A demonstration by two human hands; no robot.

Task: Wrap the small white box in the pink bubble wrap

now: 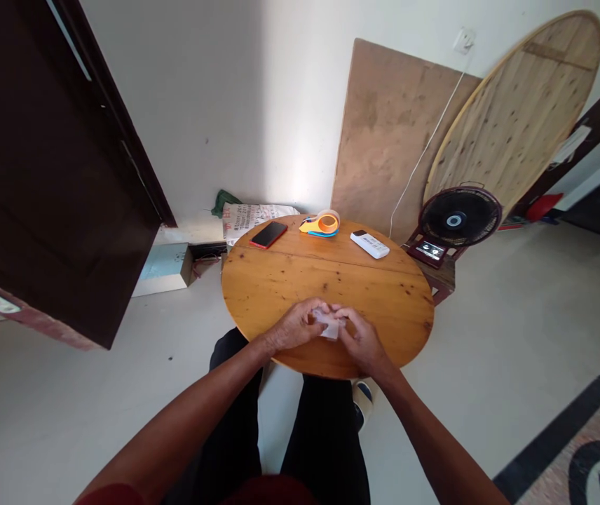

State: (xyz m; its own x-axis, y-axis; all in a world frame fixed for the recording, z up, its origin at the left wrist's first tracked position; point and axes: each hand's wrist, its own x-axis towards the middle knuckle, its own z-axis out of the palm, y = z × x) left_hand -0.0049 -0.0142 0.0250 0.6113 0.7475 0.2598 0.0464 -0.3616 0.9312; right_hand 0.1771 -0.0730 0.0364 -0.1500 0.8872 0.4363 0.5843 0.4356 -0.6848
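Near the front edge of the round wooden table (279, 287), a small translucent whitish piece (330, 327) lies between my two hands. My left hand (298, 325) pinches its left side with thumb and fingers. From the right, my right hand (359, 335) grips the other side, its fingertips almost touching those of my left hand. The piece looks like thin clear plastic, but its exact shape is too small and blurred to tell.
Along the table's far side lie a red-edged phone (269, 235), a yellow and blue tape dispenser (321, 224) and a white remote control (370, 244). A black fan (458, 219) stands beyond the right edge. Boards (394, 133) lean on the wall.
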